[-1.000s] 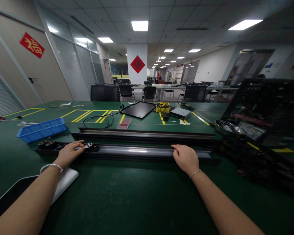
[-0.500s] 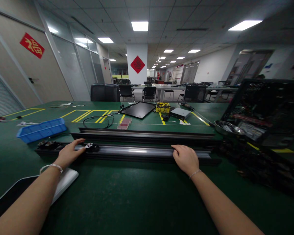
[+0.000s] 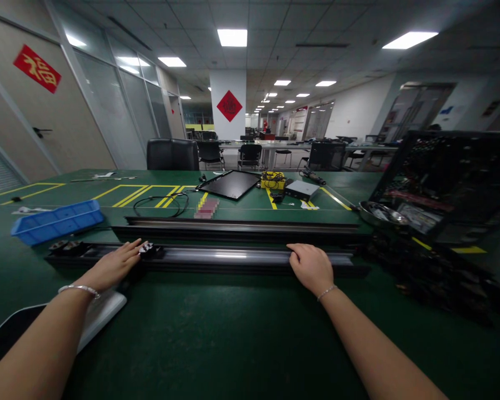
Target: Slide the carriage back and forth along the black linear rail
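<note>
My left hand (image 3: 112, 265) lies flat on a long black metal rail (image 3: 233, 256) with a shiny channel. Its fingertips touch or nearly touch a small black-and-white fitting (image 3: 149, 250) on the rail. My right hand (image 3: 312, 268) rests over the same rail further right, with its fingers on the rail's far side. Neither hand visibly holds anything. A second dark rail (image 3: 241, 228) lies parallel behind the first, apart from both hands. Small black parts (image 3: 64, 245) sit at the rail's left end.
The green workbench (image 3: 250, 333) holds a blue plastic tray (image 3: 57, 222), a black cable coil (image 3: 160, 205), a black flat panel (image 3: 229, 184), a yellow cable-filled case (image 3: 273, 179), a grey box (image 3: 302, 190) and a metal bowl (image 3: 382, 213). A black electronics rack (image 3: 445, 189) stands at right.
The whole view has shifted slightly, with the scene sliding left and up. Both hands stay on the rail, and my left fingers have spread a little.
</note>
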Demonstrator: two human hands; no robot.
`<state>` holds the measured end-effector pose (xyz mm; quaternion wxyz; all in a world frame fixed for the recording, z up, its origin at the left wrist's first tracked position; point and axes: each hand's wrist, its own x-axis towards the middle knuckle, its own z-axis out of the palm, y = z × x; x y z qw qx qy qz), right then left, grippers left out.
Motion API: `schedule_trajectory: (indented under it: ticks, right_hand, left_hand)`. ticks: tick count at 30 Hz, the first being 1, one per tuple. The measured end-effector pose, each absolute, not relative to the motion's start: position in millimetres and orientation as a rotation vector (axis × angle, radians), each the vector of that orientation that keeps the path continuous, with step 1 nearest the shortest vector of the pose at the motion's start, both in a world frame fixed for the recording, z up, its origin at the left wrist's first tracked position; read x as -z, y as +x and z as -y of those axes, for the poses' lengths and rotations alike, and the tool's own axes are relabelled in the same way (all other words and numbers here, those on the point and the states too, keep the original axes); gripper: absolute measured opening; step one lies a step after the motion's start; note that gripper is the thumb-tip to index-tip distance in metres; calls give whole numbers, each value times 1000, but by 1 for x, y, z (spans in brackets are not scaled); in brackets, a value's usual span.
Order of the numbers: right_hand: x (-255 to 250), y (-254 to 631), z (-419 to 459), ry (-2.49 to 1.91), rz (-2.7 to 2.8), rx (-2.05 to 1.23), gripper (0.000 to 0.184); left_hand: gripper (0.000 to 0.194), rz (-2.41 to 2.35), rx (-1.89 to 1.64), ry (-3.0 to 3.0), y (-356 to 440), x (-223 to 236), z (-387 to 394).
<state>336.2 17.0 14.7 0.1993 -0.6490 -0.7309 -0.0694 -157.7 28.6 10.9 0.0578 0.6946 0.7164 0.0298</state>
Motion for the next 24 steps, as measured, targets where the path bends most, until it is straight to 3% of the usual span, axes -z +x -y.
schedule_trajectory:
  ticks: [3, 6, 8, 11, 17, 24]
  right_hand:
    - [-15, 336, -17, -1810, 2038, 192, 37]
    - [-15, 335, -16, -1808, 2033, 192, 36]
    - [-15, 335, -16, -1812, 2027, 194, 36]
    - [-14, 336, -16, -1814, 2023, 200, 37]
    - [-13, 337, -18, -1801, 2044, 205, 36]
    - [-11, 339, -20, -1800, 2057, 229, 37]
  left_hand:
    - [63, -2197, 121, 2053, -142, -22, -22]
    - [77, -2275, 209, 1975, -125, -30, -18]
    - [78, -2308, 204, 1913, -116, -32, -17]
    - [71, -2370, 51, 1883, -106, -26, -16]
    - [79, -2563, -385, 1848, -89, -5, -5]
    - [82, -2629, -555, 1749, -82, 4, -10]
